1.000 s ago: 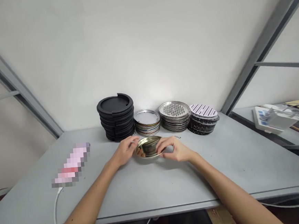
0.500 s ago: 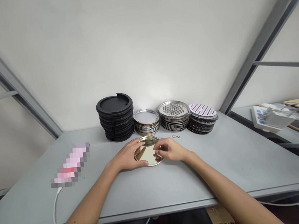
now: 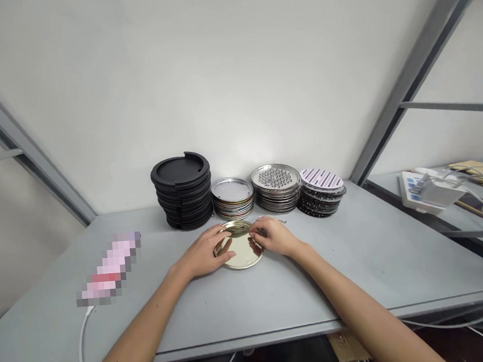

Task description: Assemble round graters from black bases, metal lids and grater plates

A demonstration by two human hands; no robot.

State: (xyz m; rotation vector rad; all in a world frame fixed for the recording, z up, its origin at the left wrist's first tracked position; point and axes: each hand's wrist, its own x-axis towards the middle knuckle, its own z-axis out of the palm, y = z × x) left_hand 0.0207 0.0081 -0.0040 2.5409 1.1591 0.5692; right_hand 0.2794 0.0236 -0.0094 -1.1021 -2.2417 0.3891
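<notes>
Because the shiny metal disc (image 3: 244,252) is round, it has no long axis to follow, so what matters is how the two hands stand about its rim. It lies flat, mirror side up, on the grey table (image 3: 243,309), just in front of the stack of thin discs (image 3: 233,197). The left hand (image 3: 203,255) is at its left side, with thumb and fingers spread apart over the edge, and most of the disc lies to the right of them. The right hand (image 3: 276,237) is at the right rear of the rim, its fingers bent inward; whether they pinch something, I cannot tell. Neither hand is clearly nearer, but the left one covers more of the disc. Farther back, the stack of black rings (image 3: 184,196) is on the left, and on the right are the metal grater discs (image 3: 277,186) and a pile with a striped top (image 3: 322,191). Well apart, at the far left, lies a blurred pinkish object (image 3: 110,266) beside a white cable (image 3: 82,336).
</notes>
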